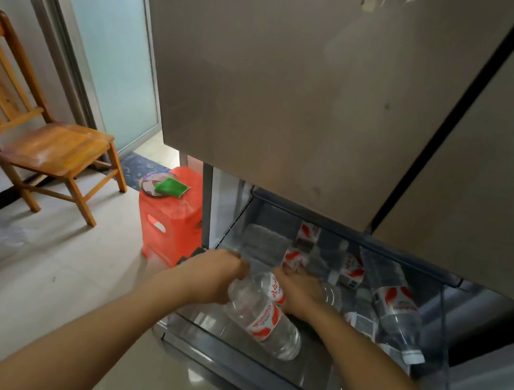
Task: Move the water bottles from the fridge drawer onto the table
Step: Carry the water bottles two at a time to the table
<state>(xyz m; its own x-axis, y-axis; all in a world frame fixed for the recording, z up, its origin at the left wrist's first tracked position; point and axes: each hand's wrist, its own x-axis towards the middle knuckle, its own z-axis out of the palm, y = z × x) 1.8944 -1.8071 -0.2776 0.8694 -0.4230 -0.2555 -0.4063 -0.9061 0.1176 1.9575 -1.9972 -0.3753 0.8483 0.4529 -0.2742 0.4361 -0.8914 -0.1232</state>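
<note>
The fridge drawer [267, 387] is pulled out at the bottom of the fridge, with several clear water bottles with red-and-white labels lying inside. My left hand [213, 274] is closed on the neck end of one water bottle [265, 322], which lies tilted over the drawer's front left part. My right hand [299, 290] reaches deeper in, palm down, its fingers curled over a second bottle [332, 296]. More bottles [396, 306] lie to the right and at the back. No table is in view.
The grey fridge doors [301, 83] hang closed just above the drawer. A red plastic stool [169, 224] with a green sponge on it stands close to the drawer's left side. A wooden chair [43, 142] stands further left on the tiled floor.
</note>
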